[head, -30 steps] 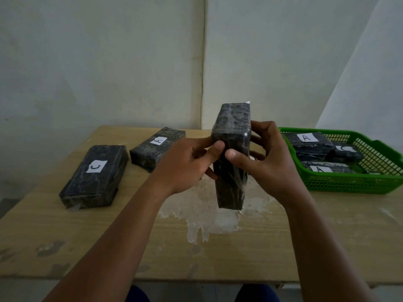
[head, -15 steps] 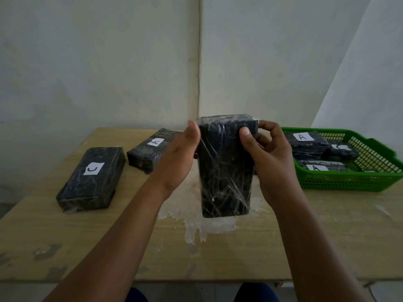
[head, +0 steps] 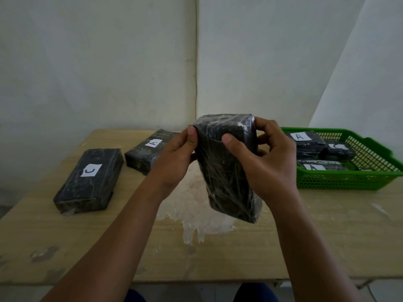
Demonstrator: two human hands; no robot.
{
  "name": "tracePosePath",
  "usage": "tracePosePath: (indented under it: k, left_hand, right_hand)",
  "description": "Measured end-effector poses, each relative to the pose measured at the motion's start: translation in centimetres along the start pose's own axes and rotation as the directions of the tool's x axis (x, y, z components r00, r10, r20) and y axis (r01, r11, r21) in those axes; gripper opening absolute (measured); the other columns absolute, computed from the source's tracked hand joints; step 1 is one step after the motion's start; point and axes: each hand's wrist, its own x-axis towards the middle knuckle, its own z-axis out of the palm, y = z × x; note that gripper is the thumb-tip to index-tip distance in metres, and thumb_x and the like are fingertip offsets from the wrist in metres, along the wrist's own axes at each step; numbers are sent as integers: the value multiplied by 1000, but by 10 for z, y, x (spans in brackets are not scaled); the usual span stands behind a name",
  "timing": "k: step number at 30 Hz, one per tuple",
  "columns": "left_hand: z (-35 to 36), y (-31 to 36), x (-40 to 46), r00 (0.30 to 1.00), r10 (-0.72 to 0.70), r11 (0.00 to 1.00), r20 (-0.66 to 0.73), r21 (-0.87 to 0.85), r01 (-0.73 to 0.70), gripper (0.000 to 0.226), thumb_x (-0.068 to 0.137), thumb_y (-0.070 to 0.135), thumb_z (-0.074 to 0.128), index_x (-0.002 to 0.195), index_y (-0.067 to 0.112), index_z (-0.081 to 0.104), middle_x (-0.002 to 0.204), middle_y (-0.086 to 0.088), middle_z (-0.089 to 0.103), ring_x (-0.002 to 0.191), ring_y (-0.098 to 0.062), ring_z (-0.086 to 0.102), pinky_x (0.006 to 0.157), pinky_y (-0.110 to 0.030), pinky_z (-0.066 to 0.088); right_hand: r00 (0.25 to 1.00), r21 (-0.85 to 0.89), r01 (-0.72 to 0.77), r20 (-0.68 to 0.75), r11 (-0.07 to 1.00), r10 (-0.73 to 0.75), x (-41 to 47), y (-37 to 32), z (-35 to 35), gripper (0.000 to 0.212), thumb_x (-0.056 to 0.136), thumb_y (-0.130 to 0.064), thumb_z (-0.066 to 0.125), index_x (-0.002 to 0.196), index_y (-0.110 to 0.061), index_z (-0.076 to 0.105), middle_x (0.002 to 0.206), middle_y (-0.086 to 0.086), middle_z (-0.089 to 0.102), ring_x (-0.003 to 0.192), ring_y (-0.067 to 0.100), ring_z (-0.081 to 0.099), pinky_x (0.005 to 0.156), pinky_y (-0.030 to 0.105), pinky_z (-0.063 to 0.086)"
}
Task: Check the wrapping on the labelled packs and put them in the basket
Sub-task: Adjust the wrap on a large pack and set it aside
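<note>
Both hands hold one black wrapped pack (head: 229, 171) up over the worktop (head: 218, 253). Left hand (head: 174, 162) grips at nine o'clock, right hand (head: 266, 162) at three o'clock.

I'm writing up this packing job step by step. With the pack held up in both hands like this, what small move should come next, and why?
Probably turn the held pack a little further to bring its label into view. Both the left hand and right hand grip it above the table, and only film-covered, unlabelled faces show. Then it can go right, into the green basket.
</note>
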Motion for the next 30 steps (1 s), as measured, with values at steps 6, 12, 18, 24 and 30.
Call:
tracePosePath:
  k: [6, 12, 18, 24, 30]
  left_hand:
    - [6, 17, -8, 981, 192, 973, -33, 136, -186, 43, 99, 45, 63, 132, 18, 66, 122, 3, 77, 116, -12, 72, 97, -33, 60]
    - [14, 20, -16, 908, 411, 873, -80, 320, -367, 41, 91, 48, 68, 127, 30, 61, 116, 6, 74, 107, -10, 74, 88, -30, 62]
    - [9, 17, -18, 874, 482, 828, -61, 357, -432, 43, 92, 41, 71, 130, 25, 59, 118, 3, 73, 110, -11, 73, 91, -25, 59]
    - [6, 17, -14, 922, 352, 917, -160, 256, -306, 44, 93, 44, 70, 128, 17, 66, 114, 2, 76, 104, -10, 75, 83, -26, 62]
    - [-2, 8, 5, 944, 27, 984, -328, 177, 33, 67, 81, 85, 57, 110, 27, 76, 108, 3, 78, 107, -21, 73, 101, -49, 58]
  right_hand:
    - [967, 362, -224, 197, 905, 161, 2, 16, -15, 47, 80, -46, 84, 117, -19, 73, 111, 5, 78, 108, 26, 75, 86, 41, 62]
    - [940, 540, -253, 335, 802, 71, 1, 30, -13, 60, 80, -55, 85, 123, -17, 70, 118, 7, 75, 115, 29, 71, 92, 45, 58]
    - [936, 549, -226, 352, 805, 23, 1, 37, -9, 64, 85, -52, 82, 133, -14, 65, 127, 11, 73, 125, 33, 67, 97, 40, 57]
    - [933, 453, -239, 353, 859, 74, 1, 37, -5, 54, 83, -53, 82, 124, -20, 70, 118, 2, 76, 116, 25, 71, 92, 40, 58]
    - [778, 125, -442, 547, 888, 310, -8, 51, -1, 62, 74, -38, 89, 129, -26, 64, 121, -4, 77, 114, 16, 74, 104, 48, 58]
